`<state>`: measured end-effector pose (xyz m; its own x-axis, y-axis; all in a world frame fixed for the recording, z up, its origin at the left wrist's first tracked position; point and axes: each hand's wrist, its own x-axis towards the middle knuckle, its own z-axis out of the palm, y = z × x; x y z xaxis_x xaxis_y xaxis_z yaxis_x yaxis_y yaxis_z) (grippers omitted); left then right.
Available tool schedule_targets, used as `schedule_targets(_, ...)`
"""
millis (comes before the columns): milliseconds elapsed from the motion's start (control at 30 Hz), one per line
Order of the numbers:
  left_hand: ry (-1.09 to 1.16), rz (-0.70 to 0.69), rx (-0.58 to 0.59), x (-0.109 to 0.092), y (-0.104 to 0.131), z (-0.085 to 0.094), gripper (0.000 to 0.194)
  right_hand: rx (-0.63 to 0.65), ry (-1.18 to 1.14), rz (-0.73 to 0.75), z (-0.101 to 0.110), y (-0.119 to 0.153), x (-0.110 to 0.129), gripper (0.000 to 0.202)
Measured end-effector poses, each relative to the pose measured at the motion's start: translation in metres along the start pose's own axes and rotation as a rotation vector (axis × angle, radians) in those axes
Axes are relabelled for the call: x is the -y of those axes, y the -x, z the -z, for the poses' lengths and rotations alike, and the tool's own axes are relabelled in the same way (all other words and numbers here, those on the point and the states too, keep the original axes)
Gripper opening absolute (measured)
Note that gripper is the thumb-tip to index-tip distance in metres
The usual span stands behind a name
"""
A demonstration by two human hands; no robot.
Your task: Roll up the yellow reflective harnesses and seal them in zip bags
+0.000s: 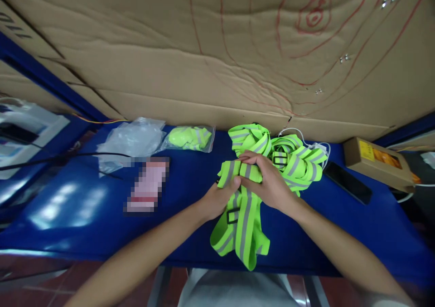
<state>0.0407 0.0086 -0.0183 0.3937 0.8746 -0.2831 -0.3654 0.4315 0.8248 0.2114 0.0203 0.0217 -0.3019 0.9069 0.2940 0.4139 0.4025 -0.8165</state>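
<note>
Head view: the left hand [219,198] and right hand [270,182] grip one folded lime strap [246,223] with grey stripes, over the worktop [190,175]; the hands hide part of it, and one black buckle [228,216] shows below. Beyond, at left, one flat pink item [147,187] is pixelated past reading; at right lies one dark phone [348,182]. Behind the right hand, matching straps [302,166] are partly covered, too tangled to count. Beside crumpled plastic [136,137] rests one bagged lime bundle [192,138]. One cardboard panel [152,71], cut off above, stands at the back.
</note>
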Motion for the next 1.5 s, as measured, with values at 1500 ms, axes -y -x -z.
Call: schedule_targets(1500,-0.524,-0.039,0.678,-0.043,0.015,0.002,0.036,0.064,-0.023,-0.195,0.071,0.029,0.063,0.03)
